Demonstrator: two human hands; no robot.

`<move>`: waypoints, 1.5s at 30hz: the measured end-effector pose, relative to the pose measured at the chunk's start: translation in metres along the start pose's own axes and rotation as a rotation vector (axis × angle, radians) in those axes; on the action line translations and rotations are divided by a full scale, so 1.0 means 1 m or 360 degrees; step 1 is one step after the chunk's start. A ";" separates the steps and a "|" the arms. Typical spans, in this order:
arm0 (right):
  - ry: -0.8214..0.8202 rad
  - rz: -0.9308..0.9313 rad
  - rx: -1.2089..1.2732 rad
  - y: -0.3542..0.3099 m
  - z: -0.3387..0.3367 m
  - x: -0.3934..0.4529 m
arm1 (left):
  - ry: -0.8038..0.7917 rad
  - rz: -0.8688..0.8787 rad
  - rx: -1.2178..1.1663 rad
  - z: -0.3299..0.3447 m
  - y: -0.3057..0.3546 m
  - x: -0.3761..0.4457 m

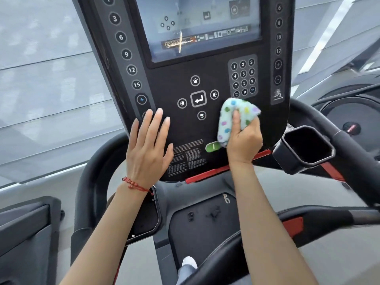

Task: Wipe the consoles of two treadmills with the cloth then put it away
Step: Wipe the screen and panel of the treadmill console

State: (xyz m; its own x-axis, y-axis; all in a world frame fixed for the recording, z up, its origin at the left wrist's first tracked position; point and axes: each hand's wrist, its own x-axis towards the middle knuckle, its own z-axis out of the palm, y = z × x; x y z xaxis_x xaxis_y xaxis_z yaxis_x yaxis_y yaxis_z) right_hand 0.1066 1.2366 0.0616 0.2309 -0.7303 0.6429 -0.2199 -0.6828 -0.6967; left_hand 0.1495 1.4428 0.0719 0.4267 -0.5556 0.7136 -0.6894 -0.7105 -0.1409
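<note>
We are wiping the black treadmill console (181, 128). Our right hand (243, 140) squeezes the fluffy dotted cloth (232, 116); our left hand (149, 149) rests open, flat. Next, we rub toward the number keys (243, 79).

Both bare forearms reach up and forward to the console (185, 124), the left one from the lower left with a red cord bracelet (133, 185) at its wrist. The left hand (149, 149) lies flat, palm down, on the console's lower left part, its fingers (157, 122) straight, slightly spread and pointing up. The right hand (243, 138) is at the console's lower right part, curled into a fist around the cloth (230, 118), thumb up across its front, knuckles turned right.
</note>
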 end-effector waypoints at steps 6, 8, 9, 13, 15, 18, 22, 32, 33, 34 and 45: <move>0.0047 0.0301 -0.0044 0.018 -0.007 0.022 | -0.0053 0.0000 0.0078 0.003 -0.001 -0.001; 0.0057 0.0241 -0.0025 0.011 -0.005 0.018 | -0.0045 -0.0023 0.0096 0.003 0.001 -0.001; 0.0036 0.0182 -0.0006 0.010 -0.005 0.016 | -0.0032 -0.0054 0.0100 0.004 0.004 0.001; -0.0098 -0.0078 0.0093 0.011 0.000 0.012 | 0.0029 -0.0159 0.0051 0.013 0.031 0.017; -0.0112 -0.0204 0.0088 0.013 0.002 0.015 | 0.0034 -0.0149 0.0003 0.018 0.046 0.028; -0.0108 -0.0370 0.0088 0.012 0.007 0.028 | 0.0021 -0.0158 -0.0039 0.026 0.061 0.041; -0.0085 -0.0609 0.0092 0.013 0.016 0.048 | -0.0005 -0.0165 -0.0014 0.037 0.073 0.052; 0.0067 -0.0193 0.0070 -0.008 0.027 0.120 | -0.0033 -0.0182 0.0097 0.042 0.079 0.055; 0.0052 -0.0236 0.0056 -0.010 0.026 0.111 | -0.0036 -0.0175 0.0103 0.041 0.079 0.055; 0.0013 -0.0321 0.0048 -0.011 0.024 0.102 | -0.0039 -0.0165 0.0102 0.041 0.078 0.054; -0.0163 0.0131 0.0012 0.057 -0.004 0.116 | -0.0035 -0.0174 0.0123 0.040 0.081 0.055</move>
State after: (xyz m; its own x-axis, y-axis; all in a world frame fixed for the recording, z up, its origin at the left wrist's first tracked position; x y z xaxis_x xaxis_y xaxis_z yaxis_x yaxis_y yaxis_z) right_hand 0.1174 1.1125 0.0977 0.3081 -0.7777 0.5480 -0.2348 -0.6203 -0.7484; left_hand 0.1408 1.3378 0.0719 0.5102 -0.4819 0.7124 -0.5913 -0.7980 -0.1163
